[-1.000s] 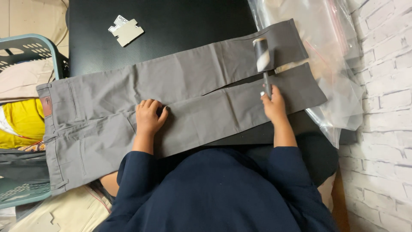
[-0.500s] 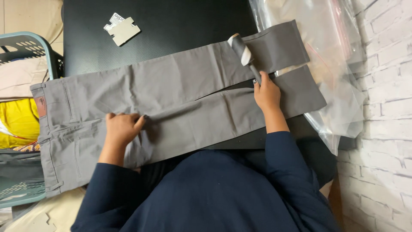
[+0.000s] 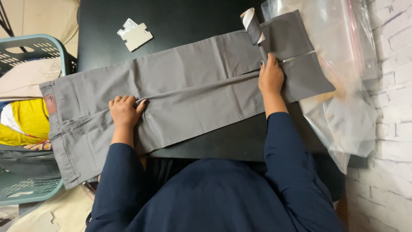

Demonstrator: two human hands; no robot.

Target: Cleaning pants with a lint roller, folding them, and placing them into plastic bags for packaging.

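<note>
Shifted rightward, left hand (image 3: 125, 112) presses trousers (image 3: 189, 86) flat.

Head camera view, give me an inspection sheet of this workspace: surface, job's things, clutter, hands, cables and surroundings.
Surface: black table, mostly covered by the trousers.
Job's things: grey trousers laid flat, waistband hanging off the table's left edge; lint roller resting on the upper leg.
Clutter: small card tag on the table; clear plastic bag under the trouser hems at the right.
Hands: left hand flat on the thigh area; right hand in a grip on the roller's handle.
Cables: nothing seen.
Surroundings: teal laundry basket with beige and yellow clothes at left; white brick wall at right.
</note>
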